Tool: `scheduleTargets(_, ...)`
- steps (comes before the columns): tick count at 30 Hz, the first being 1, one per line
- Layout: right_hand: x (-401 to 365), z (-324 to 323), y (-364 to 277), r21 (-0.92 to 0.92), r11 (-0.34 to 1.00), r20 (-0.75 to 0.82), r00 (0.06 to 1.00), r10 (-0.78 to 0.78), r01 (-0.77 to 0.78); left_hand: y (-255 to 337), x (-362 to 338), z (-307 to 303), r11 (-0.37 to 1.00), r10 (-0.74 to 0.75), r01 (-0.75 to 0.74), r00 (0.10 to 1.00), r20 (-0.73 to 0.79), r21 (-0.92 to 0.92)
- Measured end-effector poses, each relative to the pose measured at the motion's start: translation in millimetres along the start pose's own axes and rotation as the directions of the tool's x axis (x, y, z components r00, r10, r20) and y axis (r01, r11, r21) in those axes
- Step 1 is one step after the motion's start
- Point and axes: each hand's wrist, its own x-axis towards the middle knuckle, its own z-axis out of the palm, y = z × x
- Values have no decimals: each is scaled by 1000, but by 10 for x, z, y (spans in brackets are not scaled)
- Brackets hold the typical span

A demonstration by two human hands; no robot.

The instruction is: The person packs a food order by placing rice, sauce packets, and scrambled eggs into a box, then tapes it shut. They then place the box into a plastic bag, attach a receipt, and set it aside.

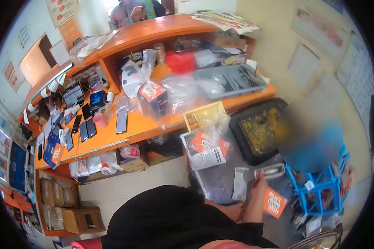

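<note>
My right hand [259, 186] reaches over the grey table, its fingers closed on the near edge of a small clear container [270, 171]. My left hand [238, 211] is mostly hidden behind my right forearm, so its fingers do not show. Right of my right wrist lies an orange printed card [274, 203]. A white paper slip [240, 184] is left of my right hand. Farther left sit a plastic-wrapped orange packet [204, 142] and a printed receipt [207, 159]. Beyond the container stands a black tray [242, 148] with yellowish contents.
Blue wire baskets [320, 195] stand at the right beside a blurred blue shape [311, 145]. An orange counter [176, 121] holds phones, a bagged box [152, 97] and a grey cutlery tray [230, 93]. Behind the counter, a person [131, 14] holds a phone.
</note>
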Motion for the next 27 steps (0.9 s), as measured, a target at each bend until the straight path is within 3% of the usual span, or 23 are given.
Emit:
scheduleTargets(3,20,172,68,152,970,-140,975,-171,192,-156,21,-15,999,41,-41,996,-82,-8)
scheduleTargets(6,-574,446,-4,-8,998,-63,996,-70,70,-246,35,-2,996,87,-91,986,-145,-17)
scheduleTargets(9,-376,186,350,-543,838,-130,991,-16,-57,-286,19,3,991,131,-136,971,-200,-11)
scheduleTargets(10,-314,87,509,-600,798,-77,989,-130,58,-280,25,18,989,142,-148,965,-218,-12)
scheduleTargets(13,-697,65,291,-505,792,84,933,-350,343,-185,-13,121,984,168,-176,953,-250,-9)
scheduleTargets(17,-1415,-514,-122,-312,869,235,917,-322,385,-52,-80,109,980,197,-197,936,-292,28)
scheduleTargets(19,-1661,-950,-99,-476,833,130,960,-248,280,-38,-116,-239,976,211,-212,977,-26,-53)
scheduleTargets(22,-1601,-1729,368,-684,703,3,965,-262,193,39,-114,-308,985,163,-165,986,-26,-51)
scheduleTargets(24,-1614,-1675,436,-697,692,-91,935,-342,185,59,-92,-341,983,176,-178,984,-33,-43)
scheduleTargets(27,-1559,-1691,496,-563,783,-67,930,-361,263,81,-92,-334,983,180,-181,982,-62,-11)
